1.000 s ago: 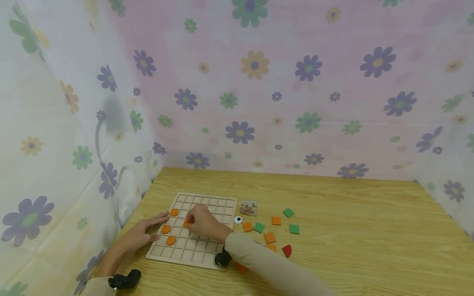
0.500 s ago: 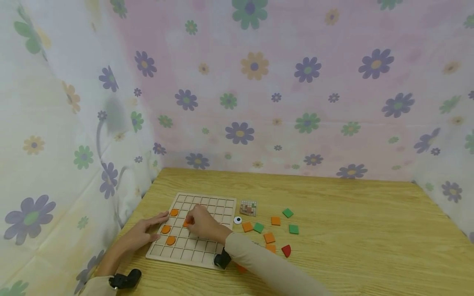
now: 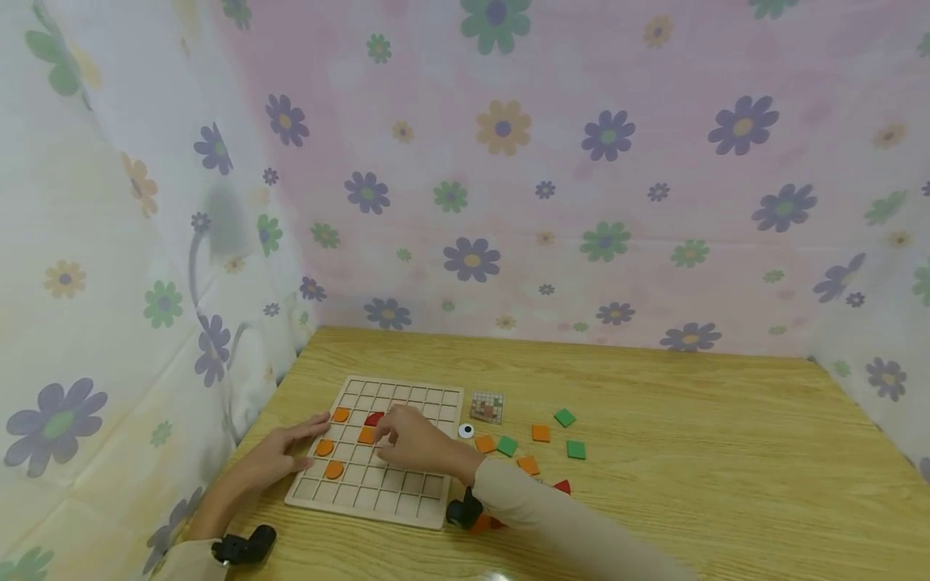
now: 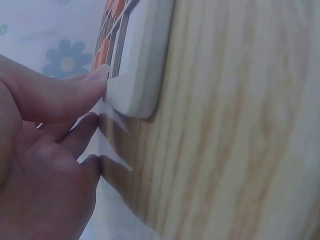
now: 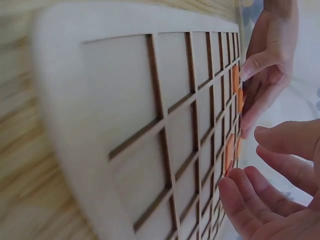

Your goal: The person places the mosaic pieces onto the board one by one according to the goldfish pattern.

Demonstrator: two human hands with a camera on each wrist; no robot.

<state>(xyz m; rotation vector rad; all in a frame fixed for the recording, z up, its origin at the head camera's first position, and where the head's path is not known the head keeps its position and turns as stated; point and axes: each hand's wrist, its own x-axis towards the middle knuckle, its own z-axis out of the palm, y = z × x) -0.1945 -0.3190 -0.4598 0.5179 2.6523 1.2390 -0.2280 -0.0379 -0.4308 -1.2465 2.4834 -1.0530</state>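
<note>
A wooden grid board [image 3: 363, 513] lies on the table. On its left part are several orange rounded pieces, one of them a rounded piece [image 3: 333, 470] near the front. Farther in sit an orange square tile [image 3: 366, 435] and a red piece [image 3: 374, 419]. Over the board, just right of that square, is my right hand [image 3: 414, 440]; in the right wrist view its thumb and fingers stand apart with nothing between them. My left hand [image 3: 272, 460] rests at the board's left edge. The left wrist view shows its thumb [image 4: 75, 95] touching the edge, other fingertips on the table.
Right of the board lie a small pattern card [image 3: 488, 407], a white eye piece [image 3: 467, 431], loose orange tiles [image 3: 541, 433] and green tiles [image 3: 565, 417]. A red wedge [image 3: 563, 487] is partly behind my right sleeve. Flowered cloth [image 3: 545, 266] stands behind the table.
My right hand has let go of the orange square and drawn back a little to the right, its fingers parting. The red piece behind the square is now uncovered. The left hand stays put.
</note>
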